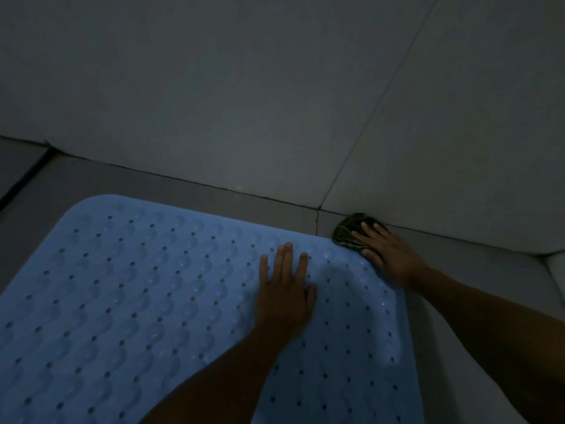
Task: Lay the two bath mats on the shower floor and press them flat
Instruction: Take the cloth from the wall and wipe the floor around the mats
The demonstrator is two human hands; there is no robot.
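A light blue rubber bath mat (128,301) with rows of small holes lies spread on the grey shower floor (171,188), filling the lower left of the view. My left hand (284,289) presses flat on the mat near its far right corner, fingers straight. My right hand (388,255) lies at the mat's far right corner, its straight fingers resting on a small dark patterned object (347,232) that sits against the wall. Only one mat is in view.
A grey tiled wall (244,87) rises just beyond the mat, with a diagonal grout line. A strip of bare floor runs between mat and wall. At the right the floor meets a paler raised edge (556,270). The scene is dim.
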